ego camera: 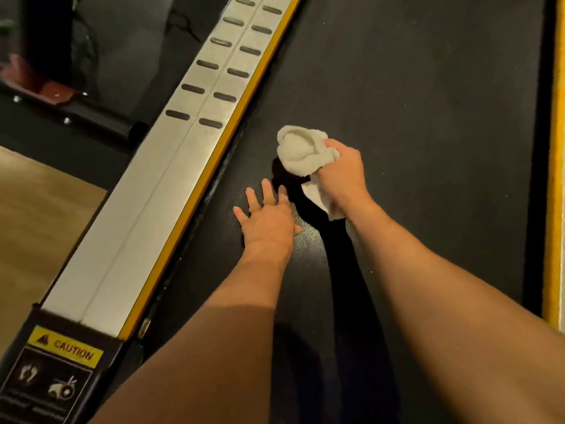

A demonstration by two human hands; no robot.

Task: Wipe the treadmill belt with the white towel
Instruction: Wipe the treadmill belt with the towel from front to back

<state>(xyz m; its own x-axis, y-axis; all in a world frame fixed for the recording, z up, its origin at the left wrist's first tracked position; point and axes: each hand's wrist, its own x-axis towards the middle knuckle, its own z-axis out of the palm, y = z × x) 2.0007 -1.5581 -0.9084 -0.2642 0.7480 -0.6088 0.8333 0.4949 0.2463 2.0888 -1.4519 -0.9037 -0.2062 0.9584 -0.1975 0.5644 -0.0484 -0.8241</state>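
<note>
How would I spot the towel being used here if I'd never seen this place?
Find the wide black treadmill belt, edged by a silver side rail with a yellow strip. Near the belt's left edge, the right hand grips a bunched white towel. It is the only pale, soft thing on the dark belt; the left hand beside it lies flat and empty.

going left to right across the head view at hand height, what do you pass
wooden floor → silver side rail → yellow strip → left hand → right hand gripping white towel → bare treadmill belt → right yellow edge
</note>
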